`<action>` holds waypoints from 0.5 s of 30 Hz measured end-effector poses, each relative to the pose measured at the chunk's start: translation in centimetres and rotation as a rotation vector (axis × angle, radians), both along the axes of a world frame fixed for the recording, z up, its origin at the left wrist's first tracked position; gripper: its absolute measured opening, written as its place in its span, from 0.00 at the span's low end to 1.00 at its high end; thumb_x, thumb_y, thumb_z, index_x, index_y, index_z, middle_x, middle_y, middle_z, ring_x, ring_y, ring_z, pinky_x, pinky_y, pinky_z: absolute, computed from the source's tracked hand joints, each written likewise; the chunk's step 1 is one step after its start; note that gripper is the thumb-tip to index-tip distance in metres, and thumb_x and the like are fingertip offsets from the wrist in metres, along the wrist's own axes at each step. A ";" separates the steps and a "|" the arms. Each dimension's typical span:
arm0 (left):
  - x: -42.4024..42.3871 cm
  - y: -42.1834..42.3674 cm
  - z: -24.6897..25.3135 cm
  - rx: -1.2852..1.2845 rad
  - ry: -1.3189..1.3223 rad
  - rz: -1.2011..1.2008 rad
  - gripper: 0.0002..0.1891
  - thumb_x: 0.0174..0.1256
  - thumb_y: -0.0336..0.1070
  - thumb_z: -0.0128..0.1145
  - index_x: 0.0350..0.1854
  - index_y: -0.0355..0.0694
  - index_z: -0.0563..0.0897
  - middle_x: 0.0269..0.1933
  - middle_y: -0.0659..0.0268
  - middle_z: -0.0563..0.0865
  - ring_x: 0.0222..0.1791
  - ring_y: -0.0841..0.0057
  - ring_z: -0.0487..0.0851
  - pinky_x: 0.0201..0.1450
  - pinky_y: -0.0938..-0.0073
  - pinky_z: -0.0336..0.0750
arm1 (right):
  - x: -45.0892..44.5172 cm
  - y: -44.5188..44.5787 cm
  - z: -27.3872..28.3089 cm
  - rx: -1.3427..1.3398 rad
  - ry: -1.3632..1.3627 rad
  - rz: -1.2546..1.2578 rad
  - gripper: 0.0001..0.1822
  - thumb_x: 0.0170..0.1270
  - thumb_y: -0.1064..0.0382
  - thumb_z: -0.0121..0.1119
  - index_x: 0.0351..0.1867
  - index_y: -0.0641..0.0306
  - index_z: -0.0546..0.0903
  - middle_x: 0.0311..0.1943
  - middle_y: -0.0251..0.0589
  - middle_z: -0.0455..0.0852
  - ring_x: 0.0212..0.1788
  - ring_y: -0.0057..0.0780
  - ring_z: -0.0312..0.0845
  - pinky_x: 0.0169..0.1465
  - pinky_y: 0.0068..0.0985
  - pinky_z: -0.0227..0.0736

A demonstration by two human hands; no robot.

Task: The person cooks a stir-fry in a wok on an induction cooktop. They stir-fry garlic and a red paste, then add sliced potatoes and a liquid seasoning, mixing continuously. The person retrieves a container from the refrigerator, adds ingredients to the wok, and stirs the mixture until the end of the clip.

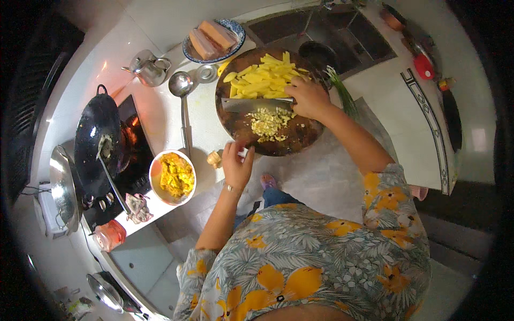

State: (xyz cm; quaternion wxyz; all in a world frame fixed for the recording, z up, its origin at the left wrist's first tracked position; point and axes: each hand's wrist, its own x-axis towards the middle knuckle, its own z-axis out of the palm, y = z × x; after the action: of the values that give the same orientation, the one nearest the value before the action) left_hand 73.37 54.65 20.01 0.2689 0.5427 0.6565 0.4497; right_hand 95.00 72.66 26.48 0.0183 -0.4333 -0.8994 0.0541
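Note:
My right hand (308, 97) grips the handle end of a cleaver (257, 105), which lies across a round wooden chopping board (237, 130). Behind the blade is a heap of yellow cut strips, apparently potato (265, 78). On the near side sits a small pile of chopped garlic (271, 124), close to the blade. My left hand (237, 166) is at the board's near left edge, fingers bent around a small white thing (243, 152) that they mostly hide. Just left of it, a piece of ginger (214, 159) rests on the counter.
A bowl of yellow cooked food (176, 176) stands near the counter's front edge. Further left, a black wok (96, 140) with a utensil in it sits over a glowing burner. A ladle (182, 104), metal pot (148, 68), blue-rimmed plate (188, 54) and green onions (343, 94) surround the board.

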 end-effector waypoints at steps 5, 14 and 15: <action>2.7 5.9 -2.0 0.004 0.302 0.126 0.20 0.49 0.28 0.58 0.48 0.35 0.79 0.41 0.52 0.77 0.44 0.54 0.76 0.49 0.59 0.71 | 1.7 -3.4 1.8 -0.049 0.068 -0.166 0.16 0.49 0.65 0.60 0.43 0.53 0.77 0.36 0.43 0.81 0.40 0.46 0.79 0.39 0.40 0.75; 4.5 5.1 -2.7 -0.012 0.077 0.058 0.21 0.45 0.25 0.56 0.47 0.37 0.80 0.41 0.52 0.76 0.42 0.54 0.75 0.47 0.60 0.71 | 1.5 -8.5 -2.9 0.253 0.099 -0.172 0.13 0.51 0.64 0.59 0.40 0.51 0.78 0.29 0.35 0.75 0.32 0.37 0.78 0.29 0.35 0.74; 4.1 4.7 -2.9 -0.002 0.056 0.065 0.22 0.45 0.25 0.57 0.48 0.37 0.79 0.41 0.52 0.76 0.42 0.55 0.75 0.46 0.61 0.72 | 1.2 -9.1 -3.1 0.286 0.105 -0.142 0.13 0.51 0.65 0.58 0.40 0.51 0.78 0.28 0.34 0.75 0.31 0.36 0.78 0.29 0.34 0.74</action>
State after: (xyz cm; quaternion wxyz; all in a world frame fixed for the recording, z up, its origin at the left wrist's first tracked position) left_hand 77.47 59.35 17.12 0.2361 0.5330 0.6816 0.4422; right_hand 96.16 63.56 23.33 0.1307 -0.4853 -0.8629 -0.0534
